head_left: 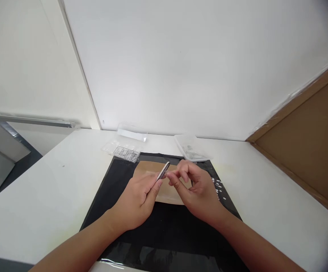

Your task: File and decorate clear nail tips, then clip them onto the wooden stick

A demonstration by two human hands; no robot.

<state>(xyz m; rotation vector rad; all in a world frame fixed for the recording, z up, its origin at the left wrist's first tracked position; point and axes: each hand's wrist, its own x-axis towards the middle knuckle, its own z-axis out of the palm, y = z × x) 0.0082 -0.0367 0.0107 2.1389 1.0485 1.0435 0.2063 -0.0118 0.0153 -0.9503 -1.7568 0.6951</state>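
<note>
My left hand [141,196] is closed on a thin, flat piece with a dark face and a pale rim [163,172], gripped between thumb and fingers and tilted up toward the right. Close beside it, my right hand [199,189] pinches with thumb and index finger near the piece's edge. Whatever lies between those fingertips is too small to make out. Under both hands is a brown sheet [169,198], resting on a black mat [164,230].
A transparent plastic package with a printed grid [126,154] lies at the back left. Behind my right hand stands a shallow translucent tray [193,149] with small bits in it. Small white pieces [218,184] are scattered on the mat's right side. A white wall [166,75] borders the table's back.
</note>
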